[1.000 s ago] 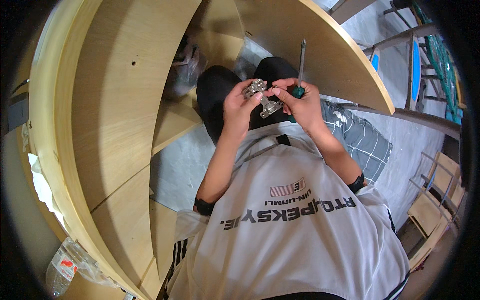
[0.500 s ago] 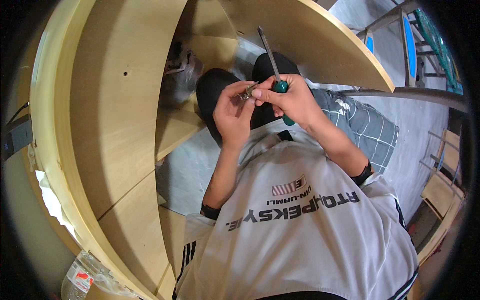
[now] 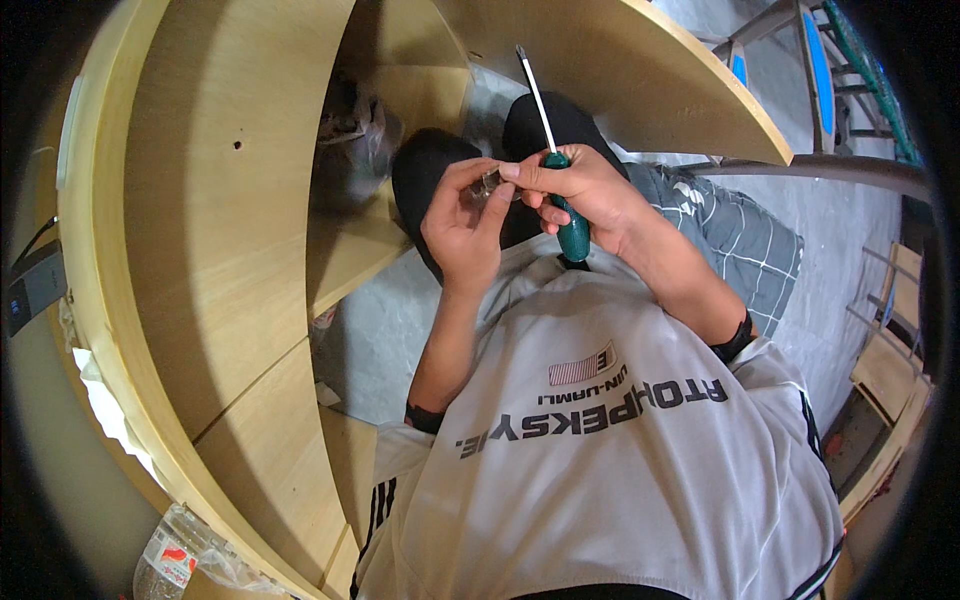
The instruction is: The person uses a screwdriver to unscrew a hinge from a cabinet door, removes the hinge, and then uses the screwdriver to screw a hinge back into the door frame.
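Held up over my knees, my left hand (image 3: 464, 232) pinches a small shiny metal fitting (image 3: 490, 182) between thumb and fingers. The fingers cover much of it, so its exact kind cannot be made out. My right hand (image 3: 600, 196) is closed around a screwdriver (image 3: 573, 234) with a dark green handle, its steel shaft pointing up and away from me. The right thumb and forefinger reach across to the metal fitting, so both hands meet there. The screwdriver's tip is free in the air and touches nothing.
A curved wooden panel (image 3: 240, 220) stands close at my left, with shelves and a plastic bag (image 3: 372, 140) beyond it. Another wooden panel (image 3: 640, 85) arches ahead. Right are a dark checked cushion (image 3: 735, 235) and metal-framed furniture (image 3: 815, 90). A clear bottle (image 3: 165, 560) sits lower left.
My right hand has turned a little, bringing more of the screwdriver's green handle into sight. The fingers have shifted slightly around the metal fitting, which stays between both hands.
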Demonstrator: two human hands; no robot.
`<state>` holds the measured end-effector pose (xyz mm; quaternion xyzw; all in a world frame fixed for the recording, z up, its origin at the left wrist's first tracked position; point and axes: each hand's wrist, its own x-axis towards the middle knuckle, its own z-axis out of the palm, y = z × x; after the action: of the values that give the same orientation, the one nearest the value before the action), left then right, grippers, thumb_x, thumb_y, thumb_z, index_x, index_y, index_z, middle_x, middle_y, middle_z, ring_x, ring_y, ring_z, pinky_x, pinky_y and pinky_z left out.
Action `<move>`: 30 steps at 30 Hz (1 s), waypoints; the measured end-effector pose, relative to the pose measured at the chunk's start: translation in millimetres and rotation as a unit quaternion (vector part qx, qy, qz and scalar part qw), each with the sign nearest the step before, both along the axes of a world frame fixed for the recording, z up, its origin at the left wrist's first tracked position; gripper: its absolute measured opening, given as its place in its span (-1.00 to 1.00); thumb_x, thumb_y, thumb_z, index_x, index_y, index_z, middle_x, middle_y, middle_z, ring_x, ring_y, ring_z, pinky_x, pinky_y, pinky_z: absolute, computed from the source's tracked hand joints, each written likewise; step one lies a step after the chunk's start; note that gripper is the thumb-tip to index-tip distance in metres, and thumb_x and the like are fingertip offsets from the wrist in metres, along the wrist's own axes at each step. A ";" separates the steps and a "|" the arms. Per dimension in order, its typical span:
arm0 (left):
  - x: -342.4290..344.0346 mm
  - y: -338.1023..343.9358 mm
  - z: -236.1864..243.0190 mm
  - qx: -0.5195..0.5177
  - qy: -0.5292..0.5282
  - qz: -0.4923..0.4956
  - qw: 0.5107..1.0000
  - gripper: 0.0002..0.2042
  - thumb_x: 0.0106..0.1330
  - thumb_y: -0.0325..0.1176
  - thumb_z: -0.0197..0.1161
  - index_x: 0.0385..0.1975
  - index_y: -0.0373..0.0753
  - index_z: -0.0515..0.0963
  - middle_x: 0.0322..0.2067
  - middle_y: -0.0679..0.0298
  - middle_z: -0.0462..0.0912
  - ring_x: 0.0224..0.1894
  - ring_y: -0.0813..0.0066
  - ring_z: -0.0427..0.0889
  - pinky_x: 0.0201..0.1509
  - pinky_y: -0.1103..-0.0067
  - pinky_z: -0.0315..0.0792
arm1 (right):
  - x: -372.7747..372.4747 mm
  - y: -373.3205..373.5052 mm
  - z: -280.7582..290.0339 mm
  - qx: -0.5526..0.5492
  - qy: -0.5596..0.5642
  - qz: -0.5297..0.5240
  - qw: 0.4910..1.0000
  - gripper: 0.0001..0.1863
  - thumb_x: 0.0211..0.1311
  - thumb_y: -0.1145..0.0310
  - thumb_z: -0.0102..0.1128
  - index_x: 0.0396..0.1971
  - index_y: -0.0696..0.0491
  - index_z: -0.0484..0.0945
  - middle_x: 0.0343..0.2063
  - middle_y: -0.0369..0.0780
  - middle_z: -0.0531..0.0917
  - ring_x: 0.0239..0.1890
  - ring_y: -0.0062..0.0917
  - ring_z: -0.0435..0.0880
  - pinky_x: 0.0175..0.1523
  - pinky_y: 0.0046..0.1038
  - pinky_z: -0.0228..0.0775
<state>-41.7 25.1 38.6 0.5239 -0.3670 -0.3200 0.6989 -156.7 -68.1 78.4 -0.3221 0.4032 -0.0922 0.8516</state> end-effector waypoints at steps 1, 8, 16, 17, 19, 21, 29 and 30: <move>-0.7 0.1 0.4 0.011 0.003 0.015 1.000 -0.80 0.12 -0.64 0.16 -0.24 -0.42 0.43 -0.25 0.24 0.47 -0.22 0.58 0.46 -0.14 0.70 0.36 | -0.3 0.0 0.3 0.005 -0.011 -0.003 1.000 -0.76 -0.03 0.26 0.32 -0.57 0.13 0.53 -0.66 -0.29 0.51 -0.76 -0.71 0.34 -0.66 -0.63 0.18; -3.6 1.3 3.9 0.034 0.018 0.056 0.998 -0.80 0.13 -0.61 0.18 -0.24 -0.40 0.44 -0.32 0.28 0.51 -0.29 0.63 0.48 -0.20 0.74 0.38 | -1.4 1.0 6.8 0.010 -0.052 -0.005 0.999 -0.83 0.06 0.35 0.16 -0.45 0.16 0.54 -0.64 -0.28 0.53 -0.76 -0.70 0.35 -0.65 -0.65 0.17; -1.4 -3.0 0.6 0.026 0.099 0.165 0.981 -0.83 0.16 -0.57 0.16 -0.26 -0.35 0.39 -0.39 0.22 0.53 -0.37 0.54 0.54 -0.25 0.71 0.42 | -2.4 6.4 14.6 -0.194 0.009 0.028 0.981 -0.77 0.09 0.35 0.11 -0.31 0.18 0.53 -0.60 -0.24 0.56 -0.69 -0.69 0.42 -0.62 -0.67 0.21; 1.3 -3.2 -1.7 0.025 0.098 0.167 0.981 -0.83 0.16 -0.57 0.16 -0.26 -0.35 0.39 -0.39 0.22 0.53 -0.37 0.54 0.54 -0.25 0.71 0.42 | -5.1 6.2 16.1 -0.226 0.037 0.036 0.973 -0.75 0.10 0.35 0.11 -0.26 0.17 0.51 -0.58 -0.23 0.57 -0.68 -0.69 0.43 -0.60 -0.67 0.21; 5.1 -4.9 -9.4 0.065 0.267 0.171 0.946 -0.91 0.22 -0.47 0.11 -0.32 -0.32 0.41 -0.34 0.20 0.52 -0.31 0.44 0.52 -0.19 0.58 0.44 | -16.5 11.0 14.1 -0.251 0.069 0.057 0.964 -0.74 0.15 0.46 0.03 -0.13 0.15 0.44 -0.63 -0.36 0.40 -0.64 -0.74 0.35 -0.56 -0.69 0.21; 11.1 -8.0 -18.6 0.069 0.323 0.159 0.930 -0.89 0.24 -0.41 0.10 -0.33 -0.30 0.41 -0.34 0.20 0.52 -0.31 0.41 0.53 -0.18 0.56 0.44 | -26.1 20.2 -1.7 -0.363 0.038 0.070 0.928 -0.69 0.17 0.54 -0.07 -0.05 0.16 0.37 -0.61 -0.33 0.39 -0.58 -0.70 0.37 -0.48 -0.65 0.26; 14.1 -5.8 -34.8 0.074 0.418 0.128 0.896 -0.76 0.29 -0.27 0.06 -0.22 -0.34 0.39 -0.28 0.13 0.51 -0.21 0.30 0.54 -0.09 0.48 0.45 | -35.1 30.6 15.8 -0.544 0.089 0.137 0.823 -0.63 0.06 0.48 0.04 -0.07 0.18 0.42 -0.29 0.02 0.58 -0.21 -0.14 0.55 -0.08 -0.32 0.37; 13.4 -5.6 -33.5 0.075 0.418 0.129 0.896 -0.76 0.29 -0.27 0.06 -0.22 -0.34 0.39 -0.28 0.13 0.51 -0.21 0.30 0.54 -0.09 0.48 0.45 | -36.0 30.8 16.9 -0.543 0.089 0.138 0.823 -0.63 0.06 0.48 0.04 -0.07 0.18 0.42 -0.29 0.02 0.58 -0.21 -0.14 0.55 -0.08 -0.32 0.37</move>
<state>-28.3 19.6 5.1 0.4354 0.0548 -0.4426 0.7820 -192.8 -37.3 95.2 -0.7917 0.3129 -0.1489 0.5032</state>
